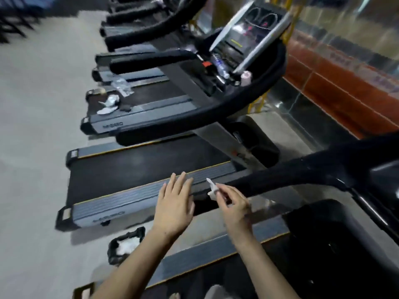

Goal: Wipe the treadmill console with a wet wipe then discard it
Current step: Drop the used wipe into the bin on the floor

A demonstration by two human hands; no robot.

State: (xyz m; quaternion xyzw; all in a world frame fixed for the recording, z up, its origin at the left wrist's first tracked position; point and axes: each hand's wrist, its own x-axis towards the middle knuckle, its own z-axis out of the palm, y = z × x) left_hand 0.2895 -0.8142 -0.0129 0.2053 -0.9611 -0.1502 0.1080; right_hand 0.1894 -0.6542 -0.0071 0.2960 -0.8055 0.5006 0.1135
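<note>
The right hand pinches a small white wipe between its thumb and fingertips. The wipe sticks up and to the left of the fingers. The left hand is flat, with straight fingers spread out, and holds nothing. It hovers just beside the right hand, but they do not touch.

Both hands are out over the grey side rail of a treadmill. Down on the floor, near the left arm, sits a small black bin with white scraps inside. It looks like the wipe is on its way there.

The wipe is held by only a little corner, so it could slip out and land on the belt or the floor. The bin is small and low, so a drop from this high could miss it.

The console of the next treadmill is well away, up top. There is pale writing on the rail ends, but it is too blurry to read.
</note>
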